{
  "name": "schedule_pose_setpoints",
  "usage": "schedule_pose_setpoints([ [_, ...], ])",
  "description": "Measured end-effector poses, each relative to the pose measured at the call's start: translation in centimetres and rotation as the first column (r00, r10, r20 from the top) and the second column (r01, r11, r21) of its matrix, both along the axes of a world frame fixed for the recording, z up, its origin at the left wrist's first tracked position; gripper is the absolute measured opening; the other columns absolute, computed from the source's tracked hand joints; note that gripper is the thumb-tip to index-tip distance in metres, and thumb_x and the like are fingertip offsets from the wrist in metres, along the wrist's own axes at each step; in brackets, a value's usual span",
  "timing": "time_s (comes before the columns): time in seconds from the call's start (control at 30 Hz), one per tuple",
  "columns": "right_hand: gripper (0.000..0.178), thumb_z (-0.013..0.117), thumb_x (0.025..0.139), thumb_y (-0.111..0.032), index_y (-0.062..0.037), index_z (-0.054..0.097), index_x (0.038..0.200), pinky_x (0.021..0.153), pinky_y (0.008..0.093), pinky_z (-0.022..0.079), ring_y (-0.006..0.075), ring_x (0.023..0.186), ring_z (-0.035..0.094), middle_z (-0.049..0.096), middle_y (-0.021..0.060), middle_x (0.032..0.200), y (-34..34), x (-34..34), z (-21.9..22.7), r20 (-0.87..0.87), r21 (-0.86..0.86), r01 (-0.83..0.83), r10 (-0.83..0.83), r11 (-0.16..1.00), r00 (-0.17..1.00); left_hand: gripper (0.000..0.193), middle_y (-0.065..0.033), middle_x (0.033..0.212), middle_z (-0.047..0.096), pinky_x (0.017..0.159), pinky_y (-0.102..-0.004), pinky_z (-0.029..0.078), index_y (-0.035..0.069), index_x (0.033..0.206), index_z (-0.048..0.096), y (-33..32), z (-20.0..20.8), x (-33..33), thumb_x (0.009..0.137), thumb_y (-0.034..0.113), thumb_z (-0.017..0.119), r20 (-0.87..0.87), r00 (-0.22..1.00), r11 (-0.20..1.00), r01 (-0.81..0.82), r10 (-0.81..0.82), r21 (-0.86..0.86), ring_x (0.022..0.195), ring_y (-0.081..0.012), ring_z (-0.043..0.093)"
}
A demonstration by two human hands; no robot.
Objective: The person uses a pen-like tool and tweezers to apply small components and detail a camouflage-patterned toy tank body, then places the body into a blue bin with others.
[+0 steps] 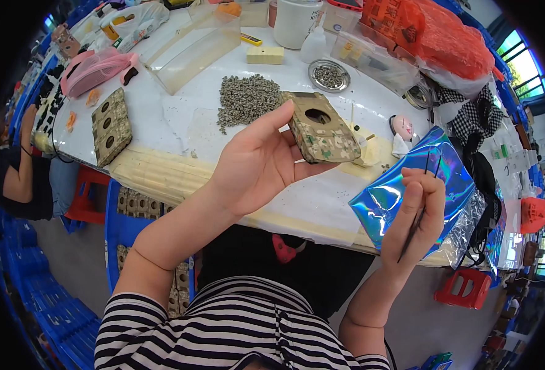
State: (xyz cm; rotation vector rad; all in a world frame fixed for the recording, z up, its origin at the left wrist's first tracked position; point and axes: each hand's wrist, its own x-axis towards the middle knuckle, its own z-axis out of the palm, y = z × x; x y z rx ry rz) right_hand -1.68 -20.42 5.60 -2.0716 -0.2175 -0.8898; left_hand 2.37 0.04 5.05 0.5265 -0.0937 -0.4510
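My left hand is closed around a camouflage-patterned case with an oval opening near its top, held tilted above the table. Thin black tweezers sit in my right hand, their tips pointing up and away over a shiny holographic blue pouch. Beyond the case lies a heap of small metallic grey pieces. More such pieces fill a round metal dish. A second camouflage case with several round holes lies at the left of the table.
A white table has tan tape along its near edge. Toward the back stand a clear plastic bin, a white tub and a squeeze bottle. Red plastic bags lie at the back right. A blue crate holds more cases. Another person's arm shows at far left.
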Motion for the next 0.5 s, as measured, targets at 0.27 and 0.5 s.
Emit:
schedule_pose_setpoints([
  [0.27, 0.005, 0.062, 0.084, -0.005, -0.0032, 0.064, 0.088, 0.061, 0.0314, 0.041, 0.0219, 0.066, 0.053, 0.055, 0.0085, 0.072, 0.3, 3.4, -0.3, 0.002, -0.313, 0.122, -0.128, 0.942, 0.992, 0.045, -0.0199, 0.127, 0.049, 0.095, -0.0452, 0.048, 0.002, 0.132, 0.037, 0.5, -1.8, 1.3, 0.1, 0.032, 0.029, -0.107, 0.994, 1.0, 0.027, -0.025, 0.012, 0.116, -0.0318, 0.053],
  [0.5, 0.01, 0.068, 0.079, -0.009, -0.004, 0.064, 0.087, 0.066, 0.0335, 0.043, 0.0249, 0.071, 0.055, 0.058, 0.0091, 0.074, 1.0, 4.9, -0.8, -0.029, -0.407, 0.122, -0.146, 0.905, 0.989, 0.049, -0.0291, 0.124, 0.048, 0.087, -0.0418, 0.054, 0.002, 0.135, 0.034, 1.0, -2.6, 0.9, 0.099, 0.036, 0.03, -0.176, 0.982, 0.997, 0.062, -0.071, -0.052, 0.109, -0.036, 0.056],
])
